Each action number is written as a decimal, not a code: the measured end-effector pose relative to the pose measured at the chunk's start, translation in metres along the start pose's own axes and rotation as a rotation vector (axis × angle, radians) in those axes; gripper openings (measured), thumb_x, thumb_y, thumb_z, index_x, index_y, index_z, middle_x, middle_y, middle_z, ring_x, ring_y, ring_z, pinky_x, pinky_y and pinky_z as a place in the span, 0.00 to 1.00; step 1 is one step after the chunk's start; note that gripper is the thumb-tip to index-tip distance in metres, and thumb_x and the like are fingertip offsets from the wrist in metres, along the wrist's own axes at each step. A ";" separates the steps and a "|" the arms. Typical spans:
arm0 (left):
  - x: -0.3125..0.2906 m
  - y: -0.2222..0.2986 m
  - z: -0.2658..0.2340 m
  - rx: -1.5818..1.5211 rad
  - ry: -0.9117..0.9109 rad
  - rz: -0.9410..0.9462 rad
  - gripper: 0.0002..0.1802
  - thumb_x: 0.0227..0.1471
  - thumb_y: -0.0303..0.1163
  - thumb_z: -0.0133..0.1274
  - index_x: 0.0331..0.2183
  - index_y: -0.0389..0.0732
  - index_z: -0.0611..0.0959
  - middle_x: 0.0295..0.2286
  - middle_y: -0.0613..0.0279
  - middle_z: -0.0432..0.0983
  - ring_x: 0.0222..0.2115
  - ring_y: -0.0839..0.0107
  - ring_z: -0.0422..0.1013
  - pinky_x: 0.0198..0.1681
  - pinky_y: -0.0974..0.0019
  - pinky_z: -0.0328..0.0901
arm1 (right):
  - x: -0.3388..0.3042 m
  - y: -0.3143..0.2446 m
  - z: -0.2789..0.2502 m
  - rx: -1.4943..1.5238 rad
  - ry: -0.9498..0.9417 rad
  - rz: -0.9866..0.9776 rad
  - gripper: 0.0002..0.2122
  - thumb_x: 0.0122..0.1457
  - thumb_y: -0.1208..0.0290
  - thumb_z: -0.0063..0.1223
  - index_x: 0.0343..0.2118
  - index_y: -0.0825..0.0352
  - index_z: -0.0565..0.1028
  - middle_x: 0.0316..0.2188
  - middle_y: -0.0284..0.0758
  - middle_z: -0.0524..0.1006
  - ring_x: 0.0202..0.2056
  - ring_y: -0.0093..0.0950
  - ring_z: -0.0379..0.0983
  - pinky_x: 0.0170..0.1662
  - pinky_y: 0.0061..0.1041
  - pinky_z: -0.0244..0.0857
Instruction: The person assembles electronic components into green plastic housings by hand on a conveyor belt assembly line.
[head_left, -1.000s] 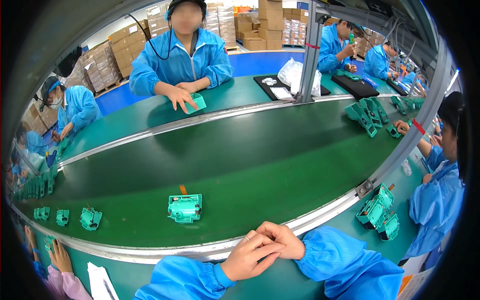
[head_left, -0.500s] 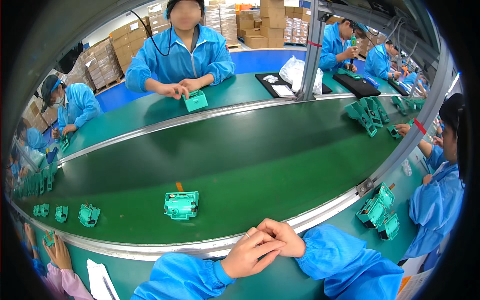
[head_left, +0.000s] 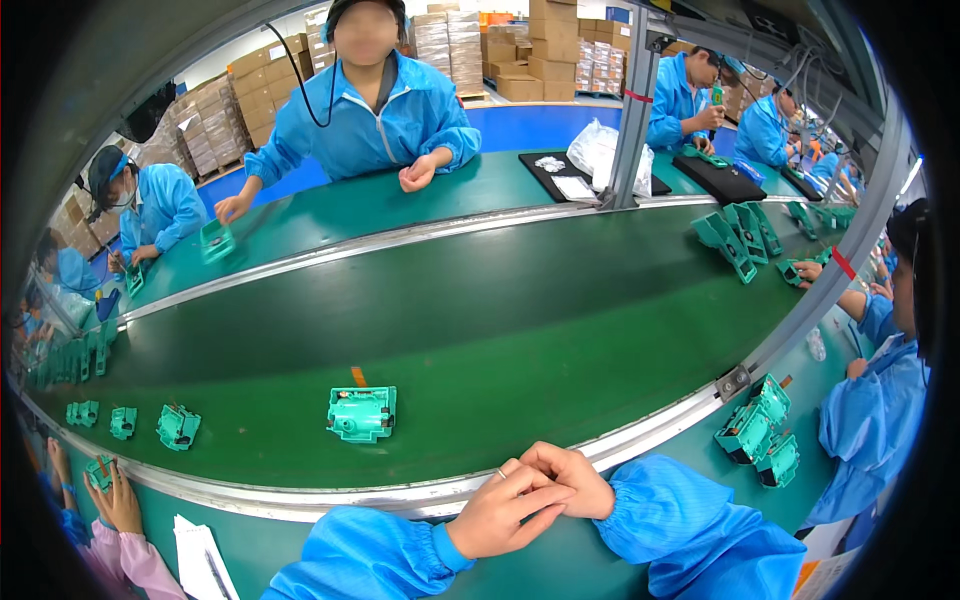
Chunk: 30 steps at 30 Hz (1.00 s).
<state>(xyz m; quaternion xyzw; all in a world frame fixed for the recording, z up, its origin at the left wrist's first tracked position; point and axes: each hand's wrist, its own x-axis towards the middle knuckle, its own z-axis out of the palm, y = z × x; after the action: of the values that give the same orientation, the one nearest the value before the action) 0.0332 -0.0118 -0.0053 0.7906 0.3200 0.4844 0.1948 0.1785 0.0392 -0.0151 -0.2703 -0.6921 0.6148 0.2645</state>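
Observation:
My left hand and my right hand are clasped together over the near metal rail of the conveyor. Their fingers are folded against each other, and no object shows between them. A ring sits on a left finger. Nearest to them on the green belt is a teal plastic housing with an orange flat ribbon sticking up from its far edge. To the right of my hands, a few similar teal housings stand close together on the near table.
Further teal housings rest on the belt at left, and teal shells at far right. A notepad with a pen lies left of my forearm. A metal post rises across the belt. Co-workers in blue sit around; one pink-sleeved hand holds a part.
Across the belt, a co-worker has moved a teal part leftward along the far table, with one hand now off it. My clasped hands and the housing near them look nearly unchanged.

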 end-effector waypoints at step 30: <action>-0.002 0.003 0.004 -0.025 0.005 -0.043 0.15 0.36 0.23 0.58 0.32 0.43 0.80 0.25 0.66 0.68 0.25 0.71 0.62 0.30 0.71 0.58 | -0.005 0.005 0.002 0.060 0.006 -0.035 0.10 0.49 0.73 0.53 0.32 0.68 0.66 0.23 0.30 0.71 0.26 0.15 0.64 0.28 0.17 0.60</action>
<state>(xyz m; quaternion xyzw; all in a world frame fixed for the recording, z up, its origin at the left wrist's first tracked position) 0.0369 -0.0155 -0.0067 0.7797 0.3312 0.4863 0.2143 0.1813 0.0350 -0.0201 -0.2518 -0.6771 0.6299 0.2853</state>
